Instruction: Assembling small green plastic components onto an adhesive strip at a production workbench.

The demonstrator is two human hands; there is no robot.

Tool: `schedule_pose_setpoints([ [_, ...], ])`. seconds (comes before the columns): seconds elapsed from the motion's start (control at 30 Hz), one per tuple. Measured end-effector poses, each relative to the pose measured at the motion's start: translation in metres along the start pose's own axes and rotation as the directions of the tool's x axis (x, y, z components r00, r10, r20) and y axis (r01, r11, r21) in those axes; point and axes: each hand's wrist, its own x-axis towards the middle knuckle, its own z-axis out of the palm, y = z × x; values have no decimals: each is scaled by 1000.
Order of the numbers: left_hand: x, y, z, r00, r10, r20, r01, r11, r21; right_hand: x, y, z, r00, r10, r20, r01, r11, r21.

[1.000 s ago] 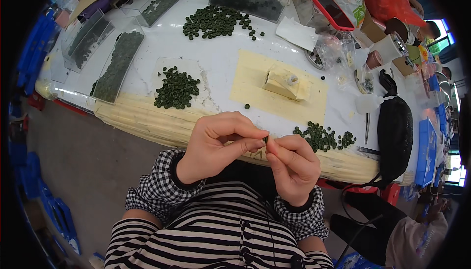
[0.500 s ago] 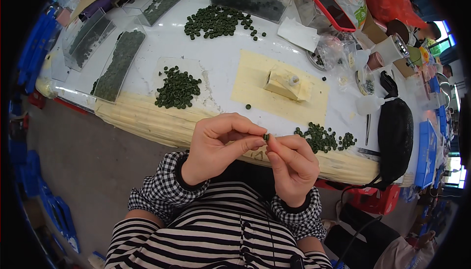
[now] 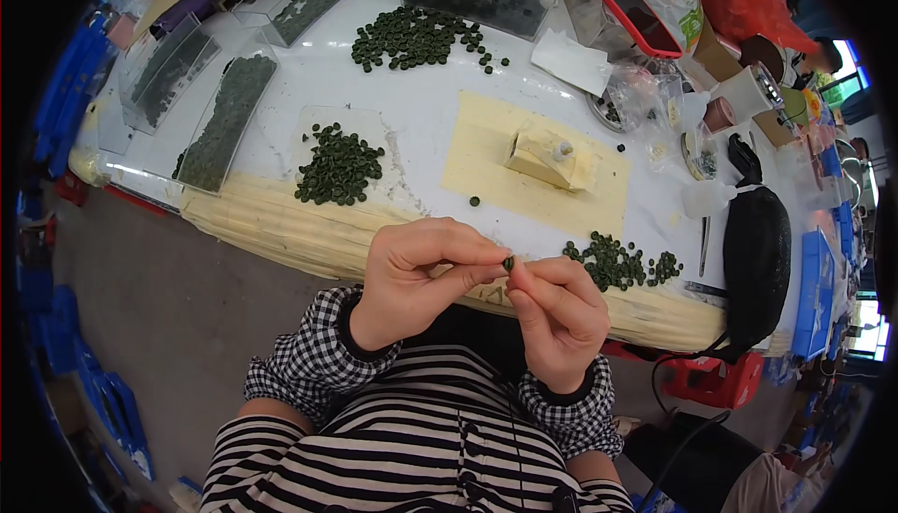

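Observation:
A small dark green round piece [image 3: 508, 264] is pinched between the fingertips of both hands, just over the table's near edge. My left hand [image 3: 416, 274] grips it with thumb and index finger, the other fingers curled. From the other side my right hand [image 3: 561, 317] closes its thumb and fingers on the same piece. One loose green piece [image 3: 474, 202] lies on the table beyond my fingers. To the right of my right hand is a small pile of green pieces [image 3: 613, 262], and a larger pile [image 3: 339, 165] sits to the left.
A pale yellow block [image 3: 552, 162] rests on a yellow sheet [image 3: 468, 144]. Clear trays of green pieces [image 3: 227, 125] stand at the left and back, beside another pile [image 3: 412, 38]. At the right are a red-edged phone [image 3: 627, 10], tweezers [image 3: 704, 246] and a black pouch [image 3: 756, 265].
The green piece looks slightly turned between my fingertips. Both hands have stayed in nearly the same place.

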Motion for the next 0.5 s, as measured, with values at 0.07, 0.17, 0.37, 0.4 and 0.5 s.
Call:
schedule_pose_setpoints([
  [0.07,0,0,0,1000,22,4,-22,999,43,-1,1,1,1000,1,-4,-1,1000,2],
  [0.17,0,1,0,1000,-1,13,1,999,38,-2,1,0,1000,-12,0,12,1000,-7],
  [0.37,1,0,0,997,-71,4,71,991,-110,2,0,-1,998,-55,18,56,998,-30],
  [0.4,0,1,-1,997,-75,2,75,991,-110,2,1,-1,998,-55,15,55,998,-28],
  [0.5,-1,1,-1,996,-89,-2,88,989,-117,2,1,-1,998,-58,12,59,998,-36],
])
